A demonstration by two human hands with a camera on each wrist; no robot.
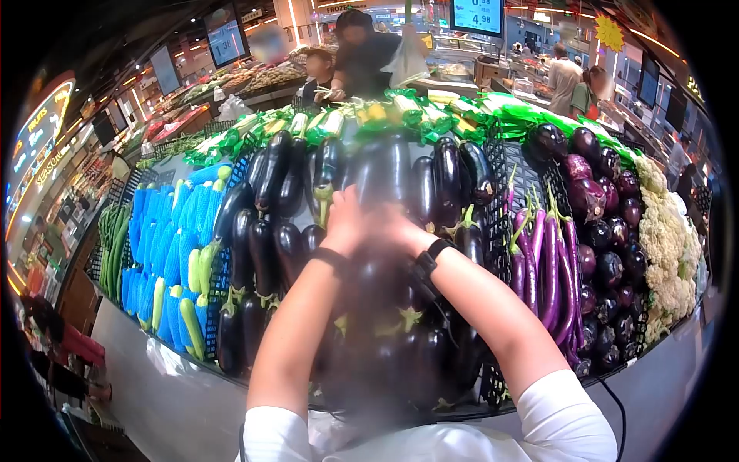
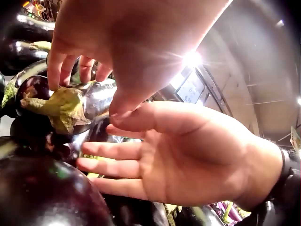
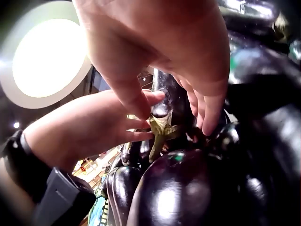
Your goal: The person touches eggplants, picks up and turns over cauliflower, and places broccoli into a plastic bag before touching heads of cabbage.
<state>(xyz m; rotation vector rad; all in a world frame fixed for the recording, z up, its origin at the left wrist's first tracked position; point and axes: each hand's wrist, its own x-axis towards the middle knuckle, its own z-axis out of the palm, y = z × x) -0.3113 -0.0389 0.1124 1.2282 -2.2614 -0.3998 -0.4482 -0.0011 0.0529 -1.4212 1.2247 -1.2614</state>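
Observation:
In the left wrist view, my left hand (image 2: 127, 42) reaches over an eggplant (image 2: 98, 100), its slightly bent fingers at the upper side, near the green cap (image 2: 66, 106). My right hand (image 2: 183, 155) lies palm-out below, fingers extended beside the same eggplant. The right wrist view has my right hand (image 3: 164, 42) above the eggplant (image 3: 171, 96), fingers pointing down along one side. The left hand (image 3: 89, 117) comes from the opposite side with its thumb against the dark skin. Head-view glare blurs the area between the left hand (image 1: 346, 219) and right hand (image 1: 400, 231).
More eggplants (image 1: 250, 250) surround both hands. Blue-netted vegetables (image 1: 165, 231) lie left; long purple eggplants (image 1: 550, 266), round ones (image 1: 608, 266) and cauliflower (image 1: 662, 246) lie right. Green-wrapped corn (image 1: 331, 123) lines the back, with people (image 1: 362, 58) beyond. Black crate walls (image 1: 499, 223) divide the produce.

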